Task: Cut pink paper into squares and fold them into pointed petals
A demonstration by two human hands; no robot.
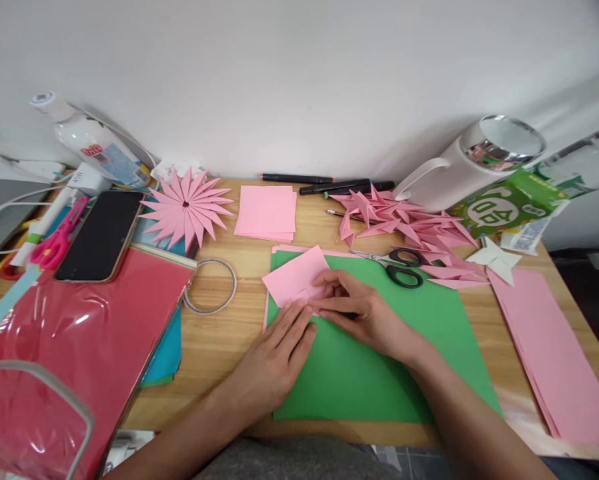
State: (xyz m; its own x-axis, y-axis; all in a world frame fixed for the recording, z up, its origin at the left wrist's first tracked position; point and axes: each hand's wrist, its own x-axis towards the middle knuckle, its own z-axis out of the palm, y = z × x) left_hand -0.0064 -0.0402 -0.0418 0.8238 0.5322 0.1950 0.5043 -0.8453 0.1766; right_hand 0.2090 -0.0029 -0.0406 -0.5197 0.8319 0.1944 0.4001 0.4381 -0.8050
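A pink square sheet of paper [297, 272] lies turned at an angle on the green sheet [379, 373], its near edge partly folded over. My left hand [279, 353] rests on the sheet's near edge with fingers stretched out flat. From the right, my right hand [362, 310] pinches the same edge between thumb and fingers. The fingertips of both hands nearly meet and hide part of the fold. Just beyond my right hand, black-handled scissors [402, 267] lie on the green sheet's far edge.
Behind are a stack of pink squares [265, 212], a pink folded-paper star [184, 207] and loose folded pieces [409, 227]. To the right stand a white mug [459, 167] and pink strips [554, 360]. A tape roll [235, 287], phone [99, 237] and red pack [79, 333] lie left.
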